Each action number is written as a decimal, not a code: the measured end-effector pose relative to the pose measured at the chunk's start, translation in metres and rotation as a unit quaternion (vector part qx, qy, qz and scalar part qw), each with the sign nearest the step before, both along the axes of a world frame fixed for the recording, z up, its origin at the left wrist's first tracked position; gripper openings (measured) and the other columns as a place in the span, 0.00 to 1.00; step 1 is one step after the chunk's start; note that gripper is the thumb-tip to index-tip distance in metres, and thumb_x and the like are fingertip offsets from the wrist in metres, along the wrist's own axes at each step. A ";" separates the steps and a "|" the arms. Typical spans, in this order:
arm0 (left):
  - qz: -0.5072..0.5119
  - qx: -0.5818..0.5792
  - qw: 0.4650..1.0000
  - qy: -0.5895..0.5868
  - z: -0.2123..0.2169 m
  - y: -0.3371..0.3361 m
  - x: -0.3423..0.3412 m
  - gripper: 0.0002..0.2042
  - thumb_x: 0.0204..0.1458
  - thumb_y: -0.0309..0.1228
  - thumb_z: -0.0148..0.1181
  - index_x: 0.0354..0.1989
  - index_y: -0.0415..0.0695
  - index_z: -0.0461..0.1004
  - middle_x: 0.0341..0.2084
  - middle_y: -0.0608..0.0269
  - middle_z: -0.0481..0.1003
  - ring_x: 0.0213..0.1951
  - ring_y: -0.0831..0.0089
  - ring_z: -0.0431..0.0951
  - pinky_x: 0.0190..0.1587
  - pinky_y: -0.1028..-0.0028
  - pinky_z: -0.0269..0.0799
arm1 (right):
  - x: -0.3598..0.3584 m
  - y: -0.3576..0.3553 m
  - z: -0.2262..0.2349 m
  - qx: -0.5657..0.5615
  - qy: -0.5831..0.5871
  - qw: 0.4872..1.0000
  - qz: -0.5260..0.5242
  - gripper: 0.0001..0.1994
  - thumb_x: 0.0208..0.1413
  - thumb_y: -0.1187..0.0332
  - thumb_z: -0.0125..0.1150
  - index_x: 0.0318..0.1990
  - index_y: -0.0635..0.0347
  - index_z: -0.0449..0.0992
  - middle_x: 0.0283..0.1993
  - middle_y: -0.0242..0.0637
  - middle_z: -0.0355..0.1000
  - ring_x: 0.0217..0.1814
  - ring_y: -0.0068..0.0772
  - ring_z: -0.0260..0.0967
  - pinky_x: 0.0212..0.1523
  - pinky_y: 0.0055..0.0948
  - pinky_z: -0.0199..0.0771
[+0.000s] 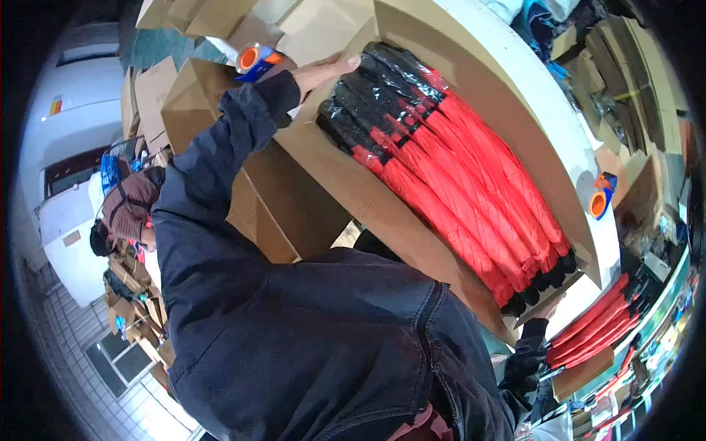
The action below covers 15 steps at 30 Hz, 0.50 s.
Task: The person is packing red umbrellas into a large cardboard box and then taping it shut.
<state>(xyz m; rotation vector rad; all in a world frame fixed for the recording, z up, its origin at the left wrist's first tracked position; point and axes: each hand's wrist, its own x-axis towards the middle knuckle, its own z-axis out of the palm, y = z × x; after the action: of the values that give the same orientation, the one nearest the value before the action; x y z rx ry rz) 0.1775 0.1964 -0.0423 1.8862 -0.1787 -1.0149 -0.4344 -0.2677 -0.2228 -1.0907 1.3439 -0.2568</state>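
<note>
A long open cardboard box (331, 176) slants across the white table. Inside lie several long, slim red fabric bundles (471, 191) with black ends, side by side; clear plastic shines over their far ends. They look like folded umbrellas, though the exact kind is uncertain. My left hand (327, 73) grips the box's far left end, its fingers over the edge. Beside that wrist is an orange and blue tape dispenser (256, 62). At the near right end, my right hand (550, 304) is against the box's end flap, its fingers mostly hidden.
Another open carton (287, 198) stands left of the box. A second tape dispenser (601, 197) sits on the white table (544, 95) at the right. More red bundles (596, 327) lie beyond my right hand. Another person (129, 206) bends over at the far left, among cartons.
</note>
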 end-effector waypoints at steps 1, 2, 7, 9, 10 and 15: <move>0.023 -0.009 1.000 0.007 0.001 -0.004 -0.003 0.33 0.59 0.49 0.50 0.65 0.38 0.54 0.60 0.60 0.62 0.62 0.75 0.58 0.64 0.75 0.50 | 0.002 0.000 -0.005 -0.023 -0.005 1.000 -0.013 0.38 0.61 0.38 0.33 0.69 0.56 0.47 0.68 0.42 0.51 0.66 0.42 0.54 0.64 0.39 0.57; 0.045 -0.018 0.999 0.013 0.002 -0.007 -0.006 0.33 0.59 0.51 0.48 0.65 0.38 0.54 0.61 0.60 0.61 0.62 0.75 0.57 0.64 0.75 0.50 | 0.004 -0.001 -0.009 -0.046 -0.011 0.999 -0.026 0.38 0.61 0.38 0.33 0.69 0.56 0.47 0.68 0.42 0.52 0.66 0.43 0.54 0.64 0.41 0.57; 0.136 -0.107 0.979 0.110 0.001 0.005 0.002 0.35 0.59 0.55 0.44 0.65 0.38 0.54 0.62 0.59 0.61 0.60 0.73 0.61 0.62 0.74 0.54 | 0.003 -0.018 -0.028 -0.228 0.149 0.961 0.046 0.36 0.60 0.37 0.33 0.67 0.53 0.54 0.63 0.40 0.60 0.58 0.38 0.64 0.57 0.38 0.68; 0.138 -0.119 0.975 0.124 -0.023 0.013 0.016 0.35 0.59 0.56 0.43 0.64 0.39 0.57 0.59 0.58 0.64 0.58 0.72 0.64 0.61 0.74 0.56 | -0.048 -0.039 -0.052 -0.037 -0.010 0.999 -0.011 0.36 0.60 0.36 0.34 0.66 0.55 0.57 0.61 0.42 0.62 0.56 0.39 0.65 0.52 0.37 0.70; 0.152 -0.115 0.971 0.142 -0.039 0.019 0.018 0.35 0.58 0.58 0.42 0.63 0.39 0.60 0.56 0.58 0.67 0.55 0.70 0.67 0.59 0.73 0.59 | -0.059 -0.032 -0.066 -0.126 0.003 0.992 -0.030 0.37 0.60 0.36 0.35 0.65 0.57 0.58 0.57 0.43 0.64 0.53 0.40 0.66 0.50 0.37 0.72; 0.143 0.138 0.979 0.050 -0.034 0.022 0.012 0.33 0.59 0.59 0.39 0.55 0.42 0.70 0.46 0.58 0.75 0.49 0.69 0.73 0.55 0.74 0.64 | -0.001 0.000 -0.045 -0.043 0.103 0.992 -0.058 0.44 0.53 0.31 0.42 0.63 0.65 0.60 0.56 0.48 0.67 0.55 0.50 0.66 0.53 0.48 0.68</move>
<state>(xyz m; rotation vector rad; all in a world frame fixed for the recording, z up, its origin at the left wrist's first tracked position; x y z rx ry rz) 0.1896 0.2181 -0.0768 2.0300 0.2997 -0.9693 -0.4352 -0.2682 -0.2675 -1.1358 1.5949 -0.2951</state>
